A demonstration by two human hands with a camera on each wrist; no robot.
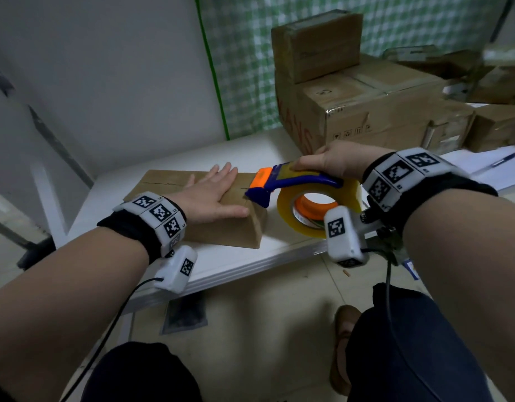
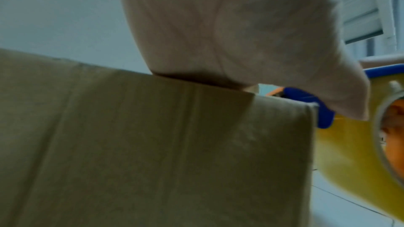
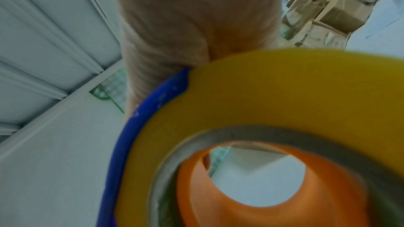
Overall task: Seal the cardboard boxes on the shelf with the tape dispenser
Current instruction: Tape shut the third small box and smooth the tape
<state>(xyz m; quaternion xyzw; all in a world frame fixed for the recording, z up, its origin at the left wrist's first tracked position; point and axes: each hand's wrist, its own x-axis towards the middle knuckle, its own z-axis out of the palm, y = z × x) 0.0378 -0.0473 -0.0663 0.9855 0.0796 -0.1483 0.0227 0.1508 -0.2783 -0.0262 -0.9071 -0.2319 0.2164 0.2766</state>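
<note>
So the left hand (image 1: 211,192) is lying flat on top of the small cardboard box (image 1: 221,227), fingers straight and spread, pressing the flaps down. That box is sitting near the front edge of the white shelf (image 1: 239,256), and the seam between its flaps is showing as a dark line running along the top, past the fingertips.

The right hand (image 1: 334,162) is gripping the tape dispenser (image 1: 297,181) from above, fingers wrapped round the blue frame. The dispenser's blue and orange nose is touching the box's top right edge, right where the seam ends, just beside the left thumb. The yellowish tape roll (image 1: 317,210) on its orange hub is hanging off the right side of the box, above the shelf. In the left wrist view the blue tip is sitting right on the corner of the box, though it's pretty blurry. The right wrist view is mostly filled by the roll and hub.

Further back on the right, a stack of bigger boxes (image 1: 366,111) is sitting on the shelf, with a smaller one on top, well apart from the one being worked on.
</note>
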